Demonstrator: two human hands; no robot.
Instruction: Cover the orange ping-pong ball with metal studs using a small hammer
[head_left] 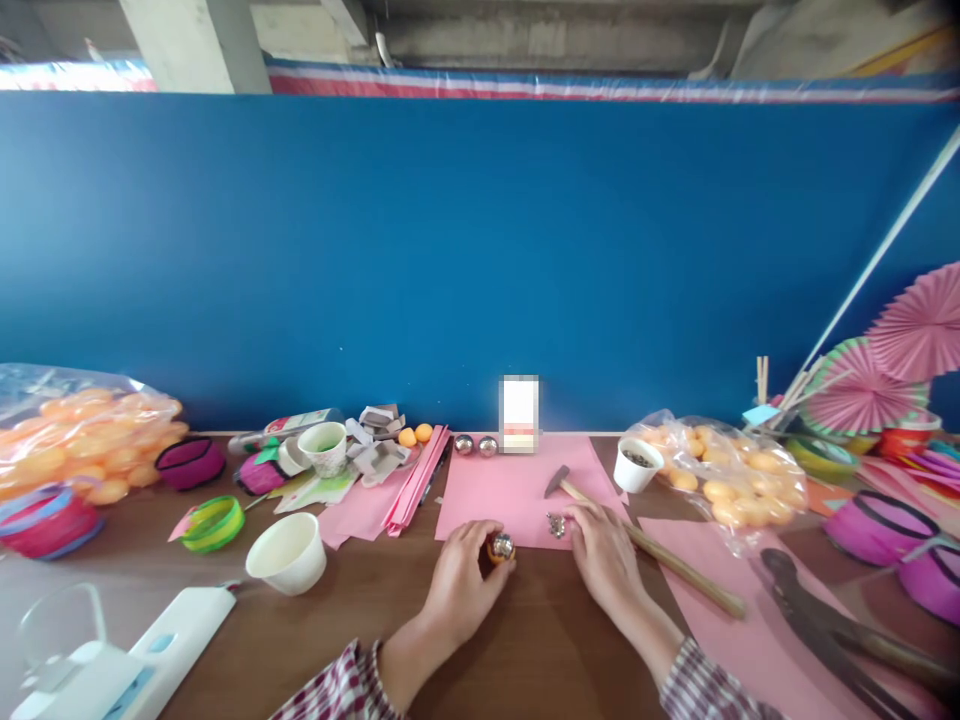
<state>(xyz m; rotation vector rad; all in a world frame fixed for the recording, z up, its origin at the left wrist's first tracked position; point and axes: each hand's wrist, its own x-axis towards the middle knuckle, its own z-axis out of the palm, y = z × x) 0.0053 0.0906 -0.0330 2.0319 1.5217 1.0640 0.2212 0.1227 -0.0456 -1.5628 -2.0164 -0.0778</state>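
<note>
My left hand point(463, 580) is curled around a small orange ball point(501, 548), its upper side covered with shiny silver studs. Just right of it, my right hand point(606, 555) reaches over the pink paper point(495, 510), its fingertips beside a little heap of silver tacks point(556, 525). Nothing shows between the right fingers. A hammer point(679, 568) lies slantwise, its wooden handle passing partly behind that hand. Two silver-covered balls point(475, 446) stand at the paper's back edge, left of a small blurred white object point(519, 412).
A white cup point(637, 466) of dark small pieces and a bag of orange balls point(727, 470) stand right. Left are an empty white cup point(286, 553), a patterned cup point(323, 447), folded pink paper point(418, 480) and a power strip point(176, 640). Dark tongs-like tools point(832, 630) lie front right.
</note>
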